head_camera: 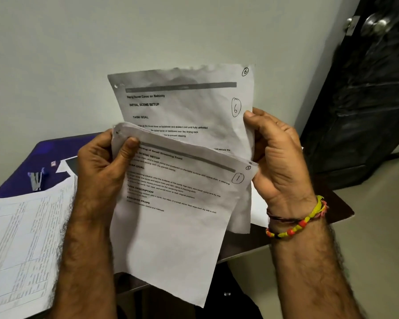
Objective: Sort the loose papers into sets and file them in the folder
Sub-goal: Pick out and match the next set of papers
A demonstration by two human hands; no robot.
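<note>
Two creased printed sheets held upright, overlapping: sheet marked 6 point(184, 107) behind, sheet marked 1 point(175, 226) in front and lower; stacked forms point(21, 238) lie flat at left

Two printed sheets held up between both hands above the desk point(251, 247). Sheet marked 1 point(170, 226) in front, pinched at its upper left corner under the left hand point(99, 166) fingers point(128, 149); sheet marked 6 point(182, 107) behind it, rising above those fingers, its right edge against the right hand point(279, 162) fingers point(251, 118). Below and left of the left fingers, a stack of forms point(21, 245) on the desk; beyond it, a stapler point(36, 180) on the folder point(21, 166). Wall behind; door point(366, 88) right of the right fingers.
</note>
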